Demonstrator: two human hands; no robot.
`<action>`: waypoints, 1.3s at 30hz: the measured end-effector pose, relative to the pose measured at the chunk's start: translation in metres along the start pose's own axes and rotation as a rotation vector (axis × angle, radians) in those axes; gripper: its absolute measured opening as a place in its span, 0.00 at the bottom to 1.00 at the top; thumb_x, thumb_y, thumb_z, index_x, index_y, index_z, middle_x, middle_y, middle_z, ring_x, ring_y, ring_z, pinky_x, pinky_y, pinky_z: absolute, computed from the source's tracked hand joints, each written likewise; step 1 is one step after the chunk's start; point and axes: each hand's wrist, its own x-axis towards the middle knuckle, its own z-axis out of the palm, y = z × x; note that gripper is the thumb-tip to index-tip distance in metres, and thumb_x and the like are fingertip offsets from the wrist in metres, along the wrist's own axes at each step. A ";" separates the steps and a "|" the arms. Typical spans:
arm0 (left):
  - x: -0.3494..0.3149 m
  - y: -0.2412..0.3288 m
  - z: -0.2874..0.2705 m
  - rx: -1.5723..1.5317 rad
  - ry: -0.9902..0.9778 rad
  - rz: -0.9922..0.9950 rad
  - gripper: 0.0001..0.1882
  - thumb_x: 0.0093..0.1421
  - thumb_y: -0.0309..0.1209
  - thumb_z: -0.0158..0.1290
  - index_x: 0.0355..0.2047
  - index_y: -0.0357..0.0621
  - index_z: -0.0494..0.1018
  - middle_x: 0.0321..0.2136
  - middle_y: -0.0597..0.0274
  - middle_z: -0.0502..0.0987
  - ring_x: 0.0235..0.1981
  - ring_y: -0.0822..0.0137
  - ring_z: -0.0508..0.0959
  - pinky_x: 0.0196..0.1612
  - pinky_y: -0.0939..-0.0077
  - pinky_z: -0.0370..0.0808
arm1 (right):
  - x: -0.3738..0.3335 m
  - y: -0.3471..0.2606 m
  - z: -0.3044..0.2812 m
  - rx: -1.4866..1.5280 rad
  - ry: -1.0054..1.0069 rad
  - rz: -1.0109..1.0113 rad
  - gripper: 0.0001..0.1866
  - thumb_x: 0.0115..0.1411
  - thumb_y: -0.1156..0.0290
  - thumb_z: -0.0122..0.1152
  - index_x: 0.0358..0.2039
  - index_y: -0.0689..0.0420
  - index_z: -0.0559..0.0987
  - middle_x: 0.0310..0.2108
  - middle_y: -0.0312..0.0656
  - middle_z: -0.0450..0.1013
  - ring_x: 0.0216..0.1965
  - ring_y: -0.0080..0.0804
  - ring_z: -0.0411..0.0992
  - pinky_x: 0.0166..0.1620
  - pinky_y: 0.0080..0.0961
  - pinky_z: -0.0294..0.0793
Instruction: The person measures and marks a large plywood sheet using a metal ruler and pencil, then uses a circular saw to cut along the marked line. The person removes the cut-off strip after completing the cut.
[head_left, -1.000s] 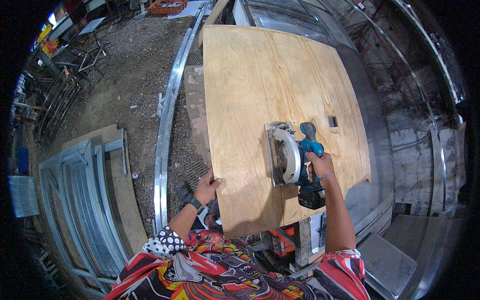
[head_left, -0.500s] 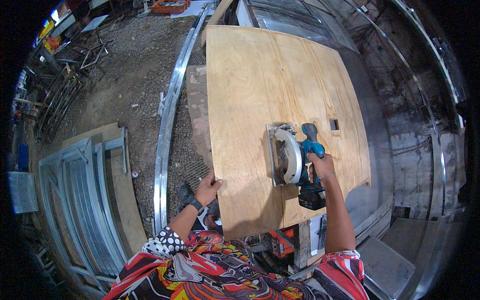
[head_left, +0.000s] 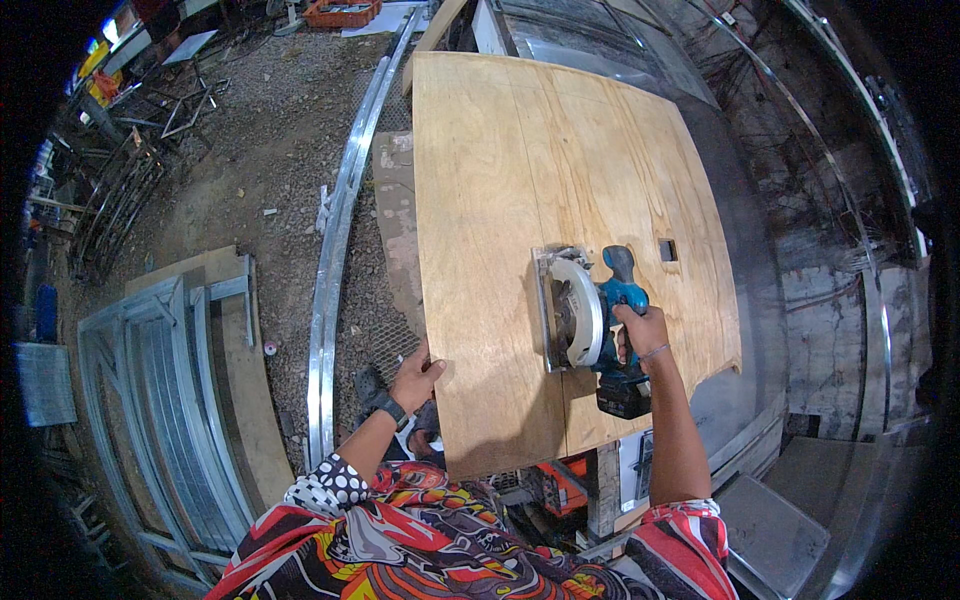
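Observation:
A large plywood sheet lies flat in front of me, with a small square hole right of its middle. My right hand is closed round the rear handle of a teal and black cordless circular saw. The saw's base rests on the sheet, and a thin line runs along the wood from its far end and its near end. The lower part of the blade is hidden. With its thumb on top, my left hand holds the sheet's left edge; some of its fingers are hidden at the edge.
A long metal channel runs left of the sheet, above gravelly ground. Metal frames lie further left. An orange crate stands far off. Dark metal sheeting lies along the right, and an orange object shows below the near edge.

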 end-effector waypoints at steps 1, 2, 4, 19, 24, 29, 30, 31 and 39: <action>0.000 -0.004 0.000 0.015 0.023 0.033 0.24 0.70 0.31 0.52 0.66 0.47 0.67 0.44 0.63 0.80 0.37 0.72 0.80 0.29 0.77 0.80 | 0.000 -0.001 0.001 -0.006 -0.005 0.007 0.17 0.59 0.66 0.64 0.42 0.65 0.75 0.18 0.43 0.72 0.11 0.33 0.68 0.14 0.32 0.66; 0.001 -0.008 -0.001 0.017 0.026 0.055 0.24 0.70 0.32 0.52 0.65 0.47 0.68 0.43 0.63 0.80 0.36 0.73 0.80 0.29 0.77 0.79 | 0.000 -0.001 0.001 -0.001 -0.017 -0.007 0.18 0.59 0.66 0.64 0.44 0.65 0.74 0.19 0.43 0.72 0.11 0.33 0.68 0.14 0.32 0.66; 0.002 -0.013 -0.001 0.018 0.028 0.097 0.23 0.69 0.32 0.53 0.64 0.47 0.69 0.41 0.63 0.80 0.34 0.73 0.79 0.28 0.77 0.78 | 0.000 0.000 0.001 0.008 -0.038 -0.031 0.21 0.59 0.66 0.64 0.48 0.66 0.72 0.22 0.44 0.73 0.11 0.32 0.69 0.14 0.32 0.67; -0.001 0.006 0.003 0.073 -0.015 -0.088 0.34 0.67 0.24 0.53 0.73 0.44 0.57 0.52 0.52 0.80 0.47 0.69 0.78 0.52 0.72 0.75 | 0.012 0.004 -0.002 0.008 -0.039 -0.011 0.22 0.60 0.68 0.62 0.53 0.62 0.70 0.23 0.43 0.73 0.12 0.30 0.68 0.13 0.31 0.66; 0.003 -0.013 0.001 0.122 0.005 -0.004 0.34 0.68 0.26 0.53 0.73 0.46 0.57 0.48 0.54 0.81 0.42 0.70 0.79 0.49 0.72 0.77 | 0.010 0.003 0.001 0.014 -0.021 -0.041 0.21 0.61 0.67 0.63 0.52 0.61 0.70 0.19 0.41 0.71 0.11 0.30 0.67 0.13 0.31 0.65; 0.010 -0.010 0.005 0.033 -0.003 -0.013 0.31 0.68 0.27 0.52 0.70 0.46 0.61 0.48 0.57 0.80 0.43 0.69 0.79 0.45 0.71 0.79 | 0.022 0.006 -0.002 0.016 -0.004 -0.050 0.17 0.61 0.65 0.64 0.44 0.62 0.71 0.16 0.42 0.70 0.10 0.31 0.67 0.12 0.32 0.65; 0.010 -0.015 0.006 0.006 0.014 0.032 0.28 0.68 0.28 0.52 0.68 0.48 0.64 0.48 0.60 0.80 0.42 0.69 0.80 0.39 0.71 0.81 | 0.021 0.006 0.000 0.025 0.005 -0.071 0.14 0.62 0.65 0.64 0.37 0.62 0.72 0.14 0.42 0.70 0.08 0.32 0.66 0.11 0.33 0.64; 0.010 -0.020 0.006 -0.020 0.031 0.077 0.25 0.68 0.29 0.53 0.66 0.49 0.67 0.47 0.62 0.79 0.40 0.69 0.81 0.33 0.71 0.84 | 0.022 0.006 0.002 0.034 0.014 -0.091 0.14 0.62 0.64 0.64 0.29 0.61 0.73 0.11 0.43 0.69 0.07 0.32 0.66 0.10 0.33 0.64; 0.000 -0.001 0.007 0.121 0.048 0.038 0.28 0.67 0.32 0.54 0.68 0.50 0.66 0.45 0.60 0.81 0.33 0.71 0.80 0.29 0.75 0.79 | 0.019 0.003 0.004 0.032 0.044 -0.098 0.14 0.60 0.64 0.65 0.29 0.61 0.73 0.11 0.43 0.68 0.07 0.33 0.65 0.10 0.34 0.63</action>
